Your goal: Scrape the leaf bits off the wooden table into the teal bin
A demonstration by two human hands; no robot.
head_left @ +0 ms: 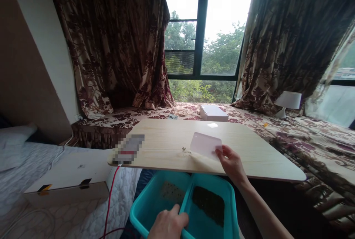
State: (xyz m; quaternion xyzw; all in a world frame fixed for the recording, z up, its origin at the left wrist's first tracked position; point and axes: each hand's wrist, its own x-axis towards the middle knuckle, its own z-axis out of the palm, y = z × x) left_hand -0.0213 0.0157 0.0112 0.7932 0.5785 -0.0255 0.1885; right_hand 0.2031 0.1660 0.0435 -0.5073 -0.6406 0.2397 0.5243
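Observation:
My right hand (pixel 230 161) pinches a thin, whitish sheet with rounded corners (pixel 205 143), tilted just over the pale wooden tabletop (pixel 249 150). To the left of the sheet, a small scatter of dark crumbs (pixel 184 150) lies on the wood. Below the table's front edge stands a teal two-compartment bin (pixel 135 209). My left hand (pixel 169 222) is closed on the bin's middle divider; some fingertips are hidden. Light granular bits (pixel 172 191) lie in the left compartment, and a dark, greenish-black mass (pixel 208 204) lies in the right one.
A blurred-out flat device (pixel 129 149) with a red cable (pixel 111 194) lies at the table's left end. A white carton (pixel 69 180) rests on the bed at left. Behind the table, the window ledge holds a white box (pixel 213 113) and a small lamp (pixel 288 100).

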